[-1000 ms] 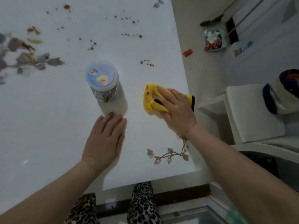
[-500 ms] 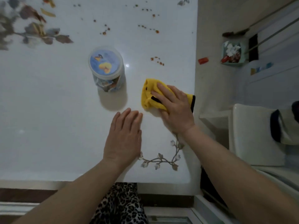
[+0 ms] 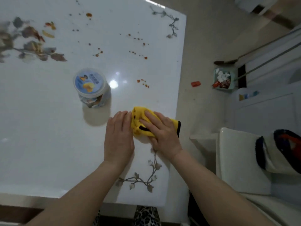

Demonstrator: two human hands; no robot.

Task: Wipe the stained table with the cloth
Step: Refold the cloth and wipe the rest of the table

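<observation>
Right of the jar (image 3: 90, 85), the right hand (image 3: 162, 132) presses the cloth (image 3: 138, 121) with straight fingers; the left hand (image 3: 118, 137) lies flat on the table (image 3: 48, 144).

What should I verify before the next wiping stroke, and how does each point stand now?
1. Contact: ok; the right hand lies flat on the yellow cloth.
2. Placement: ok; the cloth lies on the white table near its right edge.
3. Surface clean: not ok; reddish drops lie beyond the cloth.
4. Path to those drops: ok; the lidded tub stands off to the left.
5. Other hand clear of the cloth: cannot tell; the left hand lies flat beside its left edge.
6. Cloth damp: cannot tell.
</observation>
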